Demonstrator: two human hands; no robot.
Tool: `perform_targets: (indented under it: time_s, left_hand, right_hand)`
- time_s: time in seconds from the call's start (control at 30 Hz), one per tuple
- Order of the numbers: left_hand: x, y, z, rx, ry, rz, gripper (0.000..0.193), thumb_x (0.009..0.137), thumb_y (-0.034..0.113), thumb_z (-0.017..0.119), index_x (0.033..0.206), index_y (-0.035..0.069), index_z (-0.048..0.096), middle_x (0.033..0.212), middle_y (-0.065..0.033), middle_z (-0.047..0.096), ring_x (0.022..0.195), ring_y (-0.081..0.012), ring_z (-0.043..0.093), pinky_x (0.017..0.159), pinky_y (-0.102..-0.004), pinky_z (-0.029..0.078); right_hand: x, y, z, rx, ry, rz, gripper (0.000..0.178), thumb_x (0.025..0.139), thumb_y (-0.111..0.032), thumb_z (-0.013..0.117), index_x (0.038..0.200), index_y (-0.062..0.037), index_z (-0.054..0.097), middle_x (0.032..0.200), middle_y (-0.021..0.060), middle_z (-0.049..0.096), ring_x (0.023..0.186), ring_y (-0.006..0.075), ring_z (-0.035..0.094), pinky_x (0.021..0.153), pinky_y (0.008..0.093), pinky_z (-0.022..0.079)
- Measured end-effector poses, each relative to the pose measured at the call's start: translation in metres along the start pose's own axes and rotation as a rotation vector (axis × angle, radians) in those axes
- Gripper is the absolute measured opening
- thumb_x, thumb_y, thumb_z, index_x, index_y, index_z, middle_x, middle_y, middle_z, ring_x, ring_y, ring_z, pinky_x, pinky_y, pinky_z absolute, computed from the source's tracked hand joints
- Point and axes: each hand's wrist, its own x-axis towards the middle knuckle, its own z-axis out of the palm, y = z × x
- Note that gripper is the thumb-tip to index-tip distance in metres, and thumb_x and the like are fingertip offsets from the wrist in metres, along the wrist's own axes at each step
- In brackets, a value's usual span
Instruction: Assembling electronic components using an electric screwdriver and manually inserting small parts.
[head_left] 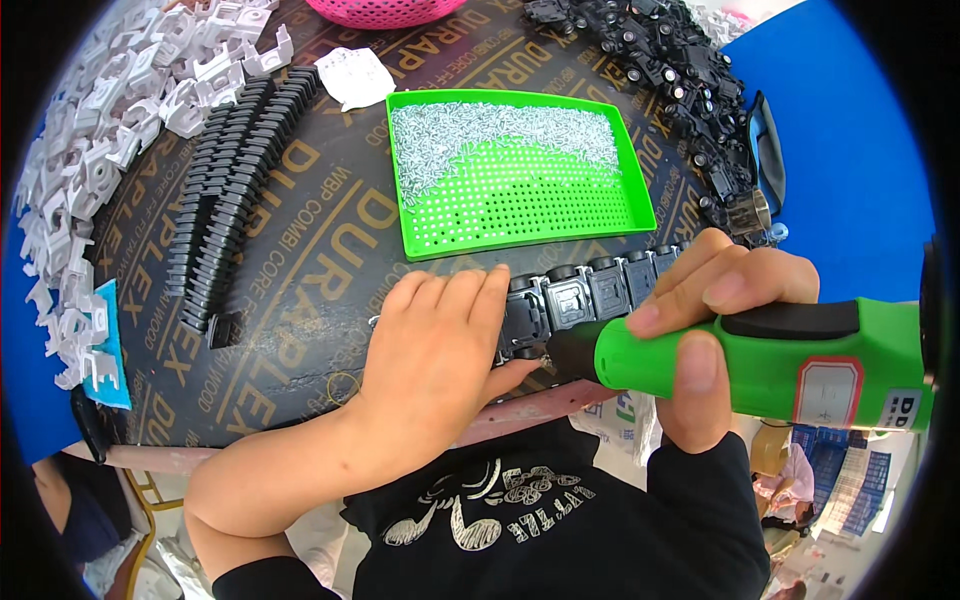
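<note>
A row of square black plastic parts point(570, 298) lies along the near edge of the table. My left hand point(430, 355) is closed over the left end of this row, its thumb stretched toward the tool's tip. In my right hand point(715, 310) is a green and black electric screwdriver point(765, 365), held level with its dark nose pointing left. The nose meets the near side of the row beside my left thumb; the bit and any screw there are too small to make out. Just beyond the row sits a green perforated tray point(520, 240) with many small silver screws point(500, 125).
White plastic parts point(90, 180) are heaped along the left edge. Two stacked rows of black parts point(225, 185) stand left of the tray. Black parts with round ends point(680, 85) pile at the far right. A pink basket point(385, 12) and crumpled white paper point(355, 78) lie at the back.
</note>
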Motion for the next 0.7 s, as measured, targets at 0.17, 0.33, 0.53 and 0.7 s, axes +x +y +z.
perform_targets:
  time_s: [0.17, 0.33, 0.53, 0.7]
  left_hand:
    - [0.003, -0.002, 0.001, 0.060, 0.049, 0.059, 0.069, 0.068, 0.032, 0.079, 0.119, -0.007, 0.055, 0.098, -0.0121, 0.058, 0.093, -0.0270, 0.057, 0.091, -0.0389, 0.041]
    - [-0.002, -0.002, 0.002, 0.079, 0.044, 0.044, 0.070, 0.066, 0.033, 0.079, 0.120, -0.006, 0.055, 0.098, -0.0109, 0.058, 0.092, -0.0264, 0.057, 0.090, -0.0377, 0.041]
    - [0.001, 0.000, 0.006, 0.116, 0.018, 0.028, 0.071, 0.066, 0.036, 0.079, 0.120, -0.004, 0.056, 0.098, -0.0107, 0.059, 0.094, -0.0267, 0.057, 0.091, -0.0374, 0.041]
    - [0.000, 0.010, -0.009, 0.091, 0.121, -0.025, 0.072, 0.065, 0.031, 0.083, 0.120, -0.006, 0.054, 0.100, -0.0102, 0.059, 0.097, -0.0275, 0.057, 0.096, -0.0388, 0.039]
  right_hand:
    - [0.008, 0.008, -0.002, -0.026, -0.240, -0.030, 0.034, 0.079, -0.015, 0.071, 0.100, -0.0029, 0.047, 0.068, 0.0112, 0.062, 0.053, 0.0155, 0.049, 0.051, 0.0269, 0.040]
    - [0.019, 0.019, 0.002, 0.164, -0.536, -0.257, 0.032, 0.075, -0.013, 0.073, 0.096, -0.0028, 0.051, 0.070, 0.0130, 0.062, 0.056, 0.0193, 0.053, 0.052, 0.0292, 0.041]
    - [-0.006, 0.010, 0.004, -0.031, -0.210, 0.016, 0.036, 0.078, -0.017, 0.070, 0.101, -0.0058, 0.046, 0.067, 0.0087, 0.060, 0.056, 0.0144, 0.053, 0.053, 0.0271, 0.042]
    - [0.022, 0.019, -0.011, 0.137, 0.057, -0.051, 0.035, 0.083, -0.025, 0.071, 0.100, -0.0037, 0.049, 0.069, 0.0062, 0.057, 0.056, 0.0129, 0.052, 0.055, 0.0231, 0.038]
